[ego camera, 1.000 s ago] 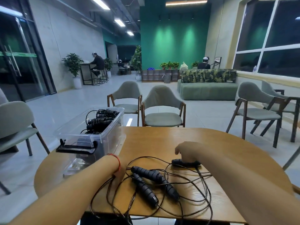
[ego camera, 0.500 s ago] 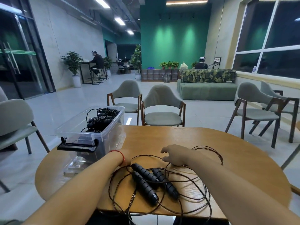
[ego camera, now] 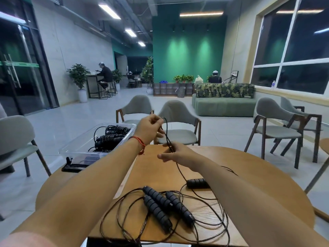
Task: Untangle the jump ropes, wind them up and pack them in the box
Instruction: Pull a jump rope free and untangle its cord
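Note:
Tangled black jump ropes lie on the round wooden table [ego camera: 267, 175]. Three ribbed black handles [ego camera: 160, 205] sit close together near the front edge, with thin cord looped around them. A fourth handle [ego camera: 196, 183] lies apart beside my right forearm. My left hand [ego camera: 149, 129] is raised above the table and pinches a doubled length of cord [ego camera: 166, 136]. My right hand [ego camera: 175, 153], lower down, holds the same cord where it runs down to the lone handle. A clear plastic box [ego camera: 80, 148] at the table's left holds several wound black ropes [ego camera: 110, 138].
The box's black-clipped lid [ego camera: 76, 165] lies at its near end. Grey chairs [ego camera: 178, 125] stand behind the table, more at left and right. People sit far off in the room.
Both hands have risen from the pile. The left hand has lifted a length of cord up high, and the right hand has taken hold of it below. One handle has been drawn away from the other three.

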{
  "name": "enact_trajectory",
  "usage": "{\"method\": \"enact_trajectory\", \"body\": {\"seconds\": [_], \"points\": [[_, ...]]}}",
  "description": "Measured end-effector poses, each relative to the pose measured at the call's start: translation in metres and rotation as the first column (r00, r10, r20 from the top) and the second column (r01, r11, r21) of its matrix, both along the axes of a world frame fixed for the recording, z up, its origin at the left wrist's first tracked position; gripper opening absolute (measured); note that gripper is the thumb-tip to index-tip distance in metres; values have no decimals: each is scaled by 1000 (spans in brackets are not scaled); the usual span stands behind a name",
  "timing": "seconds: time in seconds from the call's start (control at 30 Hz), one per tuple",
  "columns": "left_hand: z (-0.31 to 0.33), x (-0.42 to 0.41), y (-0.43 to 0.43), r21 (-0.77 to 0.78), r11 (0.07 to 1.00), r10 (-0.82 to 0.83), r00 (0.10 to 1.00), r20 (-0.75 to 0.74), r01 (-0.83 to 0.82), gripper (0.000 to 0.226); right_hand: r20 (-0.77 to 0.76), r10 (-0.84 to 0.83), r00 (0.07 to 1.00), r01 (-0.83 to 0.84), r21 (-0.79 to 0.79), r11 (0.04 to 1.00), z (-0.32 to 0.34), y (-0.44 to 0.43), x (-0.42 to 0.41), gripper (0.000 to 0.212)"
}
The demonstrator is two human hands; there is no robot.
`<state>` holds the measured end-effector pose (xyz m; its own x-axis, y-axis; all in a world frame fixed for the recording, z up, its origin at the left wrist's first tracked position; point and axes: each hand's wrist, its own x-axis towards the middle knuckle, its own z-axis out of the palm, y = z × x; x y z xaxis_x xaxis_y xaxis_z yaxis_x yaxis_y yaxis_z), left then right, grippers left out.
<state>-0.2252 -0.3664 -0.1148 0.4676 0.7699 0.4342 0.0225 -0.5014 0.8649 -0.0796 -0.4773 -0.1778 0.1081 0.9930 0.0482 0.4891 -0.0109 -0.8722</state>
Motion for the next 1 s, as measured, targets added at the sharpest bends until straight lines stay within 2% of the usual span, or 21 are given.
{"method": "enact_trajectory", "body": {"seconds": [0.03,0.07,0.1,0.17,0.23,0.3,0.33,0.4,0.47,0.53,0.6,0.67,0.77,0.83,0.9,0.93,1.0], "points": [[5,0,3,-31,999,38,995,97,-36,18,-43,-15,999,15,3,1000,1,3,0,47],[10,1,5,-57,996,72,983,169,-63,20,-114,-53,992,54,7,999,3,5,0,39],[11,1,8,-81,993,96,977,191,-81,26,-176,-107,978,114,29,993,9,8,0,43],[5,2,2,-131,990,57,995,78,-46,52,-306,-163,938,205,108,973,29,10,-1,46],[-7,3,-15,-231,952,-218,974,-59,199,66,-466,-97,880,203,183,962,57,10,-4,45],[-19,7,-42,-324,828,-513,852,-105,458,63,-570,-25,822,201,250,947,87,8,-7,43],[-22,9,-54,-358,773,-590,802,-99,524,56,-611,3,791,209,275,938,99,9,-7,42],[-27,18,-73,-387,727,-651,749,-124,568,34,-677,33,735,230,295,927,121,11,-8,41],[-24,28,-84,-385,743,-628,769,-117,548,31,-645,-6,764,258,297,919,132,15,-5,38],[-11,37,-84,-426,783,-487,873,34,453,36,-496,-91,864,255,274,927,130,14,3,39],[7,45,-71,-469,810,-296,936,189,351,36,-330,-112,937,180,181,967,113,7,12,61],[27,46,-56,-515,802,-159,939,306,303,39,-189,-22,982,22,-2,1000,92,-5,21,81],[53,37,-38,-552,782,-33,903,428,290,41,-102,189,977,-209,-251,945,63,-17,35,67],[65,29,-28,-561,782,44,874,485,271,36,-40,197,979,-201,-272,941,55,-20,41,50],[68,24,-21,-537,815,59,892,449,217,38,-64,95,993,-105,-185,977,61,-19,42,42],[65,23,-19,-506,842,22,926,378,187,44,-128,44,991,-59,-118,991,68,-17,41,43],[50,23,-25,-421,874,-168,964,207,243,53,-306,-11,952,11,0,1000,87,-14,36,45]]}}
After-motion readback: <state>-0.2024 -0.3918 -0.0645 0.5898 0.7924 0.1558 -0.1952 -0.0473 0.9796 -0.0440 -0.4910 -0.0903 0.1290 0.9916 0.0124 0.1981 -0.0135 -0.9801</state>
